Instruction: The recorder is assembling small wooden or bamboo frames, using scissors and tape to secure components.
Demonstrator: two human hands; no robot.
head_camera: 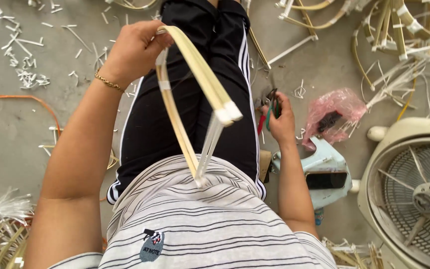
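Note:
My left hand (133, 50) is raised over my lap and grips a bent bundle of pale yellow cane strips (200, 79) at its curved top. The bundle's two legs hang down toward my striped shirt, with white tape at the ends. My right hand (279, 119) is low beside my right thigh, closed around a pair of cutters with red and green handles (269, 112). A gold bracelet is on my left wrist.
A light blue tape gun or tool (324, 169) lies by my right arm. A pink plastic bag (334, 112) sits beyond it. A cream floor fan (414, 194) lies at the right. Cane frames (399, 25) pile at the top right; white offcuts (23, 60) litter the concrete floor.

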